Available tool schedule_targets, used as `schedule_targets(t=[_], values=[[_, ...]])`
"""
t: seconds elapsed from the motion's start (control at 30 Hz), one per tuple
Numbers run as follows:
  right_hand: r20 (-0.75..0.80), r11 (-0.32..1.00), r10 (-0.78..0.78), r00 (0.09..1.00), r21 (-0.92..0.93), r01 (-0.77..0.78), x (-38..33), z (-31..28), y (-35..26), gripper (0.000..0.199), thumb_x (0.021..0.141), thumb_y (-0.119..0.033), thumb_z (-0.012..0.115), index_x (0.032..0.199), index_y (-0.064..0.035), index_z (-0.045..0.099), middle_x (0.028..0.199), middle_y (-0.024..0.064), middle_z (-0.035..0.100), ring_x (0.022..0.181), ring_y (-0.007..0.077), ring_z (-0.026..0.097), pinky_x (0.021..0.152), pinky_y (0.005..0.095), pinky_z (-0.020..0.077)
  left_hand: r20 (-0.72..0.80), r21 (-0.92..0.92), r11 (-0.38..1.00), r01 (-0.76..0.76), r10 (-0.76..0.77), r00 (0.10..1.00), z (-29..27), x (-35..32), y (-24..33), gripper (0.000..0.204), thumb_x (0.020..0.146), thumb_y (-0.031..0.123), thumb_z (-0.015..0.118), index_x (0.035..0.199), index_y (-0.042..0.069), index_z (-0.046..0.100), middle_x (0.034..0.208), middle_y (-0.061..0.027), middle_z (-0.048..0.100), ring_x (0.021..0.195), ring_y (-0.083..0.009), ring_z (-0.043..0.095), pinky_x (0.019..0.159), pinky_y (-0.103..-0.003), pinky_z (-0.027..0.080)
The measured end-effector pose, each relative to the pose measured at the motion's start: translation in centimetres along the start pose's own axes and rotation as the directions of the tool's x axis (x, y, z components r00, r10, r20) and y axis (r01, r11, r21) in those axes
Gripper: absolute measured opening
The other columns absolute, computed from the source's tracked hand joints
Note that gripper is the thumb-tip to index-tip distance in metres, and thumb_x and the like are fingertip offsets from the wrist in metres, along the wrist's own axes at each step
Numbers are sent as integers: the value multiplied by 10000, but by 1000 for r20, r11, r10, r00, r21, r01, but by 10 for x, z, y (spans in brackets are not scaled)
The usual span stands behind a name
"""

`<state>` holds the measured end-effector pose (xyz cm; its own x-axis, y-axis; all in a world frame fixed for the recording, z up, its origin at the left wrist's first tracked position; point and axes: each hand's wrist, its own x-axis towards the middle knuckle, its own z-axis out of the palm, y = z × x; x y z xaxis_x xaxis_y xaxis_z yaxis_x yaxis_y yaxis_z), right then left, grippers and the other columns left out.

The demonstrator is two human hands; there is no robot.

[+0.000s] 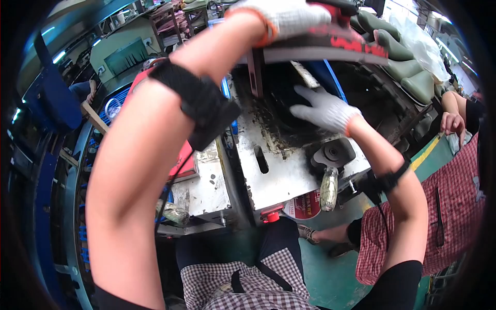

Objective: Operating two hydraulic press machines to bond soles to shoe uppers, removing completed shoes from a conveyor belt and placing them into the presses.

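Observation:
My left hand (297,19), in a white glove with an orange cuff, is raised at the top edge against a red and dark machine lid (330,49). Motion smears its fingers, so whether they grip the lid cannot be made out. My right hand (330,111), also gloved in white, reaches over a dark hollow (279,106) under the lid with thumb and fingers apart. Nothing shows in its grasp. Just beyond its fingertips is a pale, worn bar (306,75). A blue edge (335,80) runs along the hollow's far right side.
Close to my right forearm, a tape-wrapped handle (328,190) juts from the stained white machine top (274,175). A red button (270,217) sits at its front edge. Green moulded pads (413,77) are piled at the right. Another person in a red checked apron (413,227) is nearby.

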<state>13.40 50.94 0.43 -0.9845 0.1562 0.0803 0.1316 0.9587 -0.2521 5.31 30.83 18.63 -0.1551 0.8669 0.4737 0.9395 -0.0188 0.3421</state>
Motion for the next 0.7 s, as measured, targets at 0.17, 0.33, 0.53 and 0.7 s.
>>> schedule_targets(t=[0.17, 0.33, 0.53, 0.7], values=[[-319, 954, -216, 923, 133, 270, -130, 19, -24, 452, 947, -304, 668, 1308, -33, 650, 1173, 193, 664, 1213, 393, 590, 1063, 476, 466, -408, 358, 931, -69, 222, 886, 121, -16, -50, 505, 829, 264, 640, 1294, 72, 610, 1191, -223, 636, 1162, -414, 604, 1060, -483, 479], [-425, 951, -289, 857, -28, 307, -185, 71, -50, 343, 866, -241, 754, 1174, -96, 713, 1179, 127, 673, 1230, 400, 596, 1098, 534, 446, -419, 427, 899, -99, 294, 859, 185, -62, -49, 549, 751, 139, 717, 1274, 82, 562, 1109, -172, 597, 1075, -394, 591, 889, -494, 472], [-608, 925, -353, 711, -112, 364, -187, 88, -30, 406, 717, -2, 704, 1115, -82, 691, 1135, 126, 675, 1183, 403, 634, 1028, 525, 516, -439, 485, 873, -47, 290, 850, 245, -95, -67, 709, 665, 38, 679, 1352, 126, 525, 1243, -119, 565, 1293, -391, 504, 988, -568, 438], [-803, 932, -334, 494, -202, 302, -189, 101, 29, 440, 688, 67, 622, 1098, -78, 688, 1064, 149, 707, 962, 393, 698, 857, 469, 563, -447, 425, 903, -66, 273, 852, 247, -96, -62, 757, 657, 41, 693, 1386, 125, 505, 1255, -119, 551, 1319, -392, 491, 1033, -588, 422]])
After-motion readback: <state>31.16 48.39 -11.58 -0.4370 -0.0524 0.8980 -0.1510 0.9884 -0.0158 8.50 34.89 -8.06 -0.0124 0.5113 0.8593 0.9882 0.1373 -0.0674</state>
